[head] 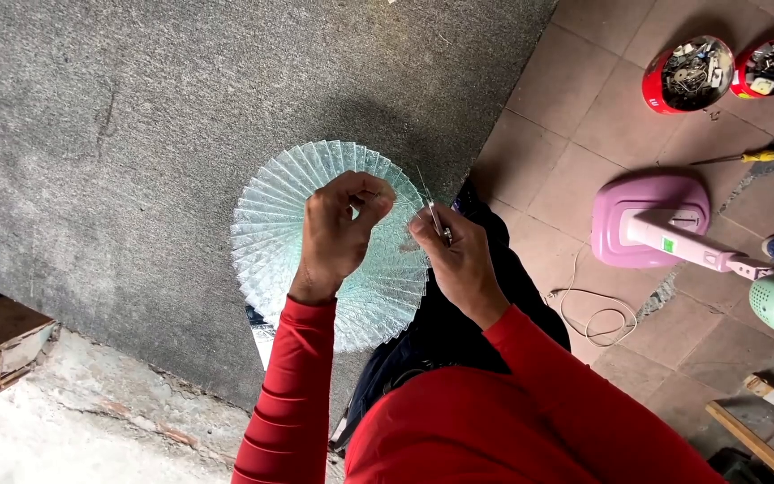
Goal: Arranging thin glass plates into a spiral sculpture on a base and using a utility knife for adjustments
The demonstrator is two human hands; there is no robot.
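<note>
1. Clear, pale-green ribbed glass forms a round, pleated disc, like a lamp cover. It sits at the middle of the view, held up over a grey carpet.
2. Left hand is in front of the disc near its centre, fingers curled together and pinched around something small at the hub; what it pinches cannot be made out.
3. Right hand is at the disc's right edge, closed around a thin metal tool, which looks like a small screwdriver or tweezers pointing up and toward the disc.
4. Both arms wear red sleeves, reaching up from below the disc.
5. Judging by its look, the disc is stiff, brittle and smooth, likely to chip at its thin scalloped rim. It seems moderately light, and safest gripped at the solid centre or cradled under the rim, not squeezed by one edge.
6. Right of the disc, on brown floor tiles, lies a pink appliance with a white cord.
7. Farther right and above are two red bowls of small parts and a yellow-handled screwdriver.
</note>
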